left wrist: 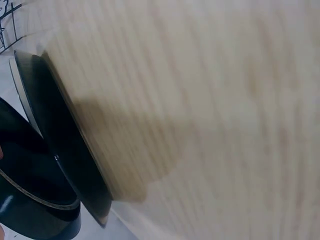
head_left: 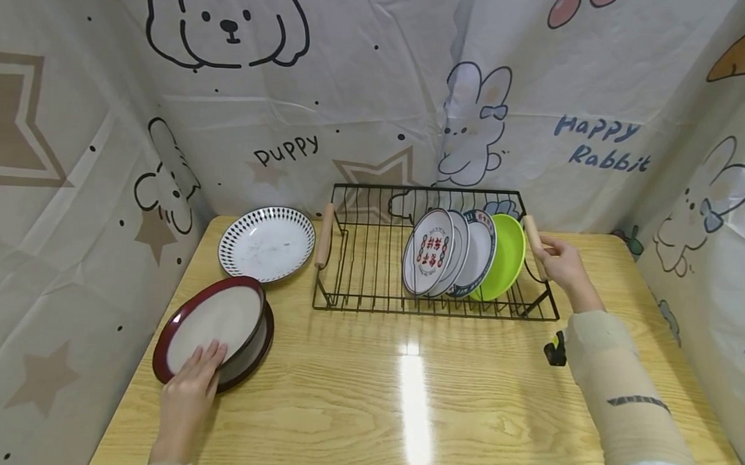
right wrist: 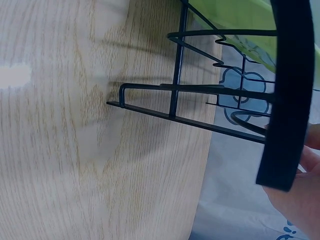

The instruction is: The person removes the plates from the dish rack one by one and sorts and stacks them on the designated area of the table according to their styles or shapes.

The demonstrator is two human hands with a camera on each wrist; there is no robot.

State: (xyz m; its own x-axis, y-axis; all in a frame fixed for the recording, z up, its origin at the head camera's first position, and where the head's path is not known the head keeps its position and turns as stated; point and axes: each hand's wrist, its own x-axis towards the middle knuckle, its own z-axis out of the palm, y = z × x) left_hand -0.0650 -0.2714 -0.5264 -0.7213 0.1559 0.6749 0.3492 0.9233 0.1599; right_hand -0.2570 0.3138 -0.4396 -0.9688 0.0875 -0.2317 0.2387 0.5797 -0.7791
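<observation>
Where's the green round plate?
Head view: the green plate stands at the right end of the black wire rack, between a blue-rimmed white plate and wooden handle.

Head camera above both hands (head_left: 190, 384) (head_left: 564, 268), facing forward and down
Each wrist camera close beside its hand; head and right-wrist views share the black wire rack (head_left: 435, 313).

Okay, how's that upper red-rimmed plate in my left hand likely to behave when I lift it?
The upper red-rimmed plate is probably stiff: its rim curves evenly despite being tilted. It may be slippery, given the glossy highlight underneath in the left wrist view. It could tip or twist, since your left hand holds just its near edge.
</observation>
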